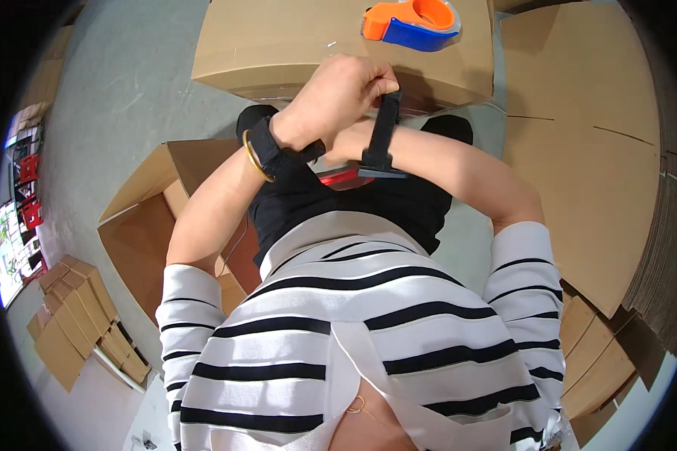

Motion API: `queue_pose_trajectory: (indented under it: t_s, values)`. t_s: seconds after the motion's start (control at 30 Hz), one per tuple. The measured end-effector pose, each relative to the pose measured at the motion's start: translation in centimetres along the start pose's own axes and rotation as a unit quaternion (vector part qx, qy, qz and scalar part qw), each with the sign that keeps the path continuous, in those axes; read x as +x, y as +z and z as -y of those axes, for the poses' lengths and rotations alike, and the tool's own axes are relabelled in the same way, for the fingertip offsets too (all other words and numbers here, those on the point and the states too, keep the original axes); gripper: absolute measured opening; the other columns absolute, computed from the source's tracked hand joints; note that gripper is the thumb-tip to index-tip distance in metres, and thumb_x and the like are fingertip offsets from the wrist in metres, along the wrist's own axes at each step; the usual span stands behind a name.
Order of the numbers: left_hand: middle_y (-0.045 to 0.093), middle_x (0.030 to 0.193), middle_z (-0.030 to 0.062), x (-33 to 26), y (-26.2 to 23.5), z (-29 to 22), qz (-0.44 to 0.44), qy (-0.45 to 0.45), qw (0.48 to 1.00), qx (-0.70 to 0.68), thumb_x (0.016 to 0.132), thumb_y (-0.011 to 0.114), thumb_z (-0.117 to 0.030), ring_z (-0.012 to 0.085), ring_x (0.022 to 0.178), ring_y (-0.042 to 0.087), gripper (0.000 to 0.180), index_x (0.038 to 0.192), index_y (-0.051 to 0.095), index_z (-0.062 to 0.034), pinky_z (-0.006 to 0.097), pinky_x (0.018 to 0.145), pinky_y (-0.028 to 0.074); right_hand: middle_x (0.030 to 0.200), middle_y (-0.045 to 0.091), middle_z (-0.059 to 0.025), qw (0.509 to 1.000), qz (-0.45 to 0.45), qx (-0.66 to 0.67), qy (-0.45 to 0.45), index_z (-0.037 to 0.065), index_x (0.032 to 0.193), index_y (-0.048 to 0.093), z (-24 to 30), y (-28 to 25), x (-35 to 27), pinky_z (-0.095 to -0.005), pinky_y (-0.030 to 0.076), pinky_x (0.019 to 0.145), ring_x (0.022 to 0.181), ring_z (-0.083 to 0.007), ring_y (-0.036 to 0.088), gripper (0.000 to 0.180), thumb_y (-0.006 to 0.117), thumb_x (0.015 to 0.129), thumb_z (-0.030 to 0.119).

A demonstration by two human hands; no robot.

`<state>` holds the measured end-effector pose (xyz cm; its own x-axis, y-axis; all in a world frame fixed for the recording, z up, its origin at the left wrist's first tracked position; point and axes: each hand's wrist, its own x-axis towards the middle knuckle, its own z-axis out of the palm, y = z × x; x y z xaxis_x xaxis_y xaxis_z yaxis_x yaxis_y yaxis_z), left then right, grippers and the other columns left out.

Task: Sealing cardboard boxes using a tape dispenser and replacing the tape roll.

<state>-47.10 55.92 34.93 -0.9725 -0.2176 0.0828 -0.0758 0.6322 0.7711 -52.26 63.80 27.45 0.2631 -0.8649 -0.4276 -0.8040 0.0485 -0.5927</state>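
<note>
My left hand (pixel 338 90) is raised in front of my chest, its fingers pinched on the free end of a black strap (pixel 384 128). The strap wraps my right wrist (pixel 410 146) and carries a small red and black device (pixel 346 177) underneath. My left wrist wears a black band (pixel 267 146) and a gold bangle. My right hand is hidden behind my left wrist, so its fingers do not show. Both forearms cross above my black trousers and striped top.
An orange and blue tape dispenser (pixel 414 22) lies on a closed brown carton (pixel 278 45) just ahead. An open empty carton (pixel 150 218) stands at my left. Flat cardboard sheets (pixel 579 150) are stacked at the right, and several folded boxes (pixel 75 316) lie at lower left.
</note>
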Motion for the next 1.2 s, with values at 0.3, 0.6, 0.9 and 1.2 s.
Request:
queue_pose_trajectory:
  t_s: [0.3, 0.6, 0.9, 1.2]
  values:
    - [0.065, 0.07, 0.0077, 0.1, 0.3, 1.2, -0.054, -0.07, 0.993, -0.078, 0.096, 0.059, -0.018, 0.0128, 0.062, 0.064, 0.02, 0.094, 0.062, 0.0017, 0.027, 0.059, 0.052, 0.1, 0.069, -0.0149, 0.968, 0.239, -0.066, -0.022, 0.003, 0.104, 0.07, 2.0, -2.6, 0.3, -0.043, 0.051, 0.079, 0.09, -0.0297, 0.067, 0.047, 0.075, 0.073, 0.038]
    - [0.064, 0.071, 0.0048, 0.4, 1.4, 2.9, -0.005, -0.165, 0.973, -0.162, 0.098, 0.057, -0.017, 0.0103, 0.06, 0.062, 0.021, 0.097, 0.062, 0.0033, 0.025, 0.058, 0.054, 0.095, 0.07, -0.0092, 0.983, 0.155, -0.015, 0.095, 0.014, 0.095, 0.069, -0.6, 1.2, 0.4, -0.038, 0.05, 0.084, 0.096, -0.0268, 0.065, 0.028, 0.07, 0.076, 0.035]
    - [0.064, 0.068, 0.0084, 1.2, 3.0, 2.2, 0.09, -0.216, 0.948, -0.217, 0.097, 0.057, -0.014, 0.0138, 0.059, 0.065, 0.023, 0.086, 0.063, 0.0048, 0.027, 0.056, 0.055, 0.082, 0.069, -0.0246, 0.913, 0.117, -0.358, -0.157, -0.006, 0.085, 0.073, 3.9, 3.8, -1.7, -0.0423, 0.054, 0.079, 0.089, -0.0366, 0.068, 0.027, 0.066, 0.075, 0.018]
    - [0.064, 0.067, 0.0086, -0.9, 0.5, -0.4, -0.002, -0.091, 0.979, -0.183, 0.094, 0.06, -0.016, 0.0168, 0.063, 0.067, 0.019, 0.089, 0.064, 0.0019, 0.031, 0.062, 0.054, 0.083, 0.069, -0.0222, 0.97, 0.082, -0.216, -0.071, -0.003, 0.09, 0.072, 1.0, 2.8, -0.4, -0.0446, 0.055, 0.076, 0.087, -0.0417, 0.067, 0.031, 0.073, 0.066, 0.016]
